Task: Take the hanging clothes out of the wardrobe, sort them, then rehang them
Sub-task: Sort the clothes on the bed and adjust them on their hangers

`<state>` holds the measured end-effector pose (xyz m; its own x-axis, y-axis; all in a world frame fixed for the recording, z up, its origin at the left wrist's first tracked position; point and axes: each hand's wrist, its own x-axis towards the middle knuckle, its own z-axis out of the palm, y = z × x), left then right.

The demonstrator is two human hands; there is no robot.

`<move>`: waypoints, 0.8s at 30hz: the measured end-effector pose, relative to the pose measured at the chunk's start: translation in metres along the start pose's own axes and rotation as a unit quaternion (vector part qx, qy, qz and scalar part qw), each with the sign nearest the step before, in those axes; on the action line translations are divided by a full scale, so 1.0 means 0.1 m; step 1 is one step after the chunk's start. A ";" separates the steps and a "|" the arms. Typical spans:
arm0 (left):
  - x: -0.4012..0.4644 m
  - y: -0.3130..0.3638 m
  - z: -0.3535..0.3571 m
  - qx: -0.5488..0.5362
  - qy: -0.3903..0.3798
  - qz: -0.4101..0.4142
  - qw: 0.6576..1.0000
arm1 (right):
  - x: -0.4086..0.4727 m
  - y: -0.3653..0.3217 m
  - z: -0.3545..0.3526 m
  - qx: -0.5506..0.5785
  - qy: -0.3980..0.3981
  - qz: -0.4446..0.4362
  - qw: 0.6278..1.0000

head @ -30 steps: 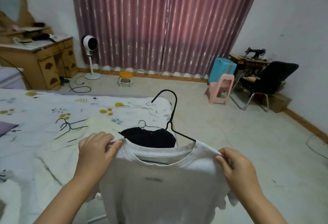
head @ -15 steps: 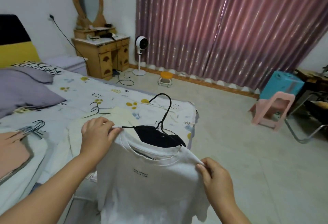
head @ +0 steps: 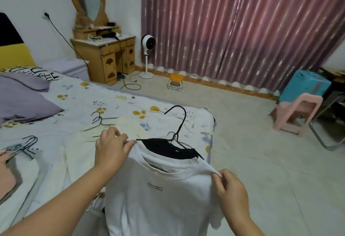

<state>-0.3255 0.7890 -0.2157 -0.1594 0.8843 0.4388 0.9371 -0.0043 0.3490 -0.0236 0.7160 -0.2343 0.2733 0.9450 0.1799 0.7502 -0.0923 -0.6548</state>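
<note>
The view has swung left toward the bed (head: 112, 105) over the last second. The white T-shirt (head: 164, 198) stays stretched between both hands: the left hand (head: 110, 149) pinches one shoulder, the right hand (head: 231, 192) the other, each grip closed on fabric. Its black wire hanger (head: 177, 123) still sits in the neck, over a black garment (head: 168, 148). Judging by the turn, the shirt is headed for a sorted pile on the bed.
</note>
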 end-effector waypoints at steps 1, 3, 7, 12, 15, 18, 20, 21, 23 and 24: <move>0.04 -0.01 0.08 0.002 -0.002 -0.002 1.000 | 0.08 0.03 0.06 0.001 -0.001 0.003 1.000; 0.13 -0.02 0.27 0.004 -0.008 -0.016 1.000 | 0.27 0.09 0.19 0.003 -0.007 0.004 1.000; 0.34 0.02 0.70 0.003 -0.037 -0.057 0.998 | 0.73 0.32 0.52 0.012 -0.026 0.013 1.000; 0.62 0.08 1.45 0.025 -0.090 -0.106 0.990 | 1.43 0.76 1.07 0.007 -0.059 0.019 0.998; 0.74 0.14 1.98 0.018 -0.149 -0.134 0.980 | 1.85 1.06 1.45 -0.006 -0.070 0.013 0.997; 0.71 0.18 2.55 0.037 -0.218 -0.128 0.967 | 2.26 1.34 1.87 -0.018 -0.076 0.029 0.997; 0.62 0.21 2.91 0.067 -0.264 -0.102 0.957 | 2.48 1.52 2.16 -0.025 -0.096 0.053 0.994; 0.55 0.22 3.08 0.083 -0.286 -0.089 0.950 | 2.57 1.60 2.30 -0.032 -0.109 0.061 0.992; 0.41 0.21 3.37 0.112 -0.336 -0.077 0.932 | 2.72 1.73 2.57 -0.046 -0.140 0.070 0.987; 0.33 0.19 3.50 0.125 -0.362 -0.074 0.921 | 2.78 1.80 2.70 -0.057 -0.155 0.070 0.984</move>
<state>-0.2044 0.9813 -0.4844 -0.1280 0.9463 -0.2968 0.9782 0.1698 0.1194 0.0249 1.0464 -0.5005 0.1958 0.9691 -0.1499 0.7851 -0.2466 -0.5682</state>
